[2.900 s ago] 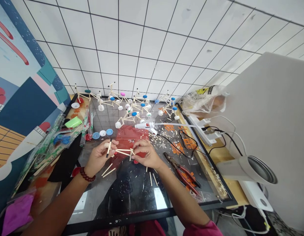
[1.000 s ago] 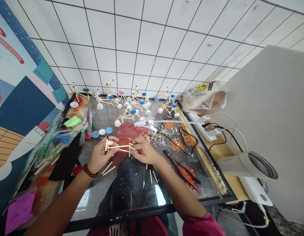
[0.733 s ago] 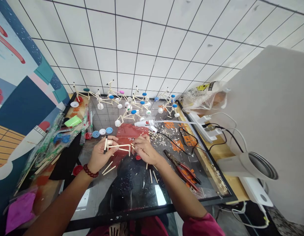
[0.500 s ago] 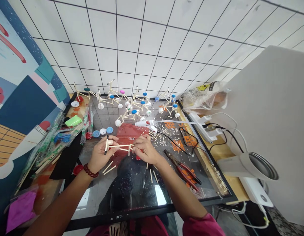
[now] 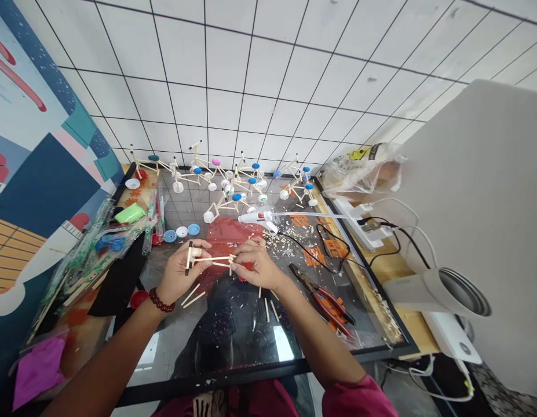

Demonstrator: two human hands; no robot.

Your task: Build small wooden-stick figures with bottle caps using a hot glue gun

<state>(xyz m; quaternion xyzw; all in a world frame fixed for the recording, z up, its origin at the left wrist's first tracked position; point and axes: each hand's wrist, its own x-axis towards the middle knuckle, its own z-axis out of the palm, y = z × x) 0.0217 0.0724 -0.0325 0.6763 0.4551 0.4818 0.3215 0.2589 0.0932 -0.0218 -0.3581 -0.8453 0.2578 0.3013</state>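
My left hand (image 5: 178,271), with a beaded bracelet at its wrist, grips one end of a small stick frame (image 5: 216,259) beside its black-tipped crossbar (image 5: 189,258). The fingers of my right hand (image 5: 256,265) are closed on the frame's other end, where short sticks meet. A red mat (image 5: 225,230) lies under and behind both hands. Loose sticks (image 5: 193,298) rest on the glass below my left hand, and two more (image 5: 267,310) lie below my right hand. A white glue gun (image 5: 258,218) lies just behind my right hand.
Several stick models with coloured caps (image 5: 237,197) stand along the back. Red-handled pliers (image 5: 329,307) lie at the right, near a power strip (image 5: 364,223) and grey cups (image 5: 424,292). Blue and white caps (image 5: 181,232) sit behind my left hand. Packaged parts (image 5: 94,249) lie left.
The frame's right end has shifted very slightly to the right, and the fingers of my right hand have changed position a little around it.
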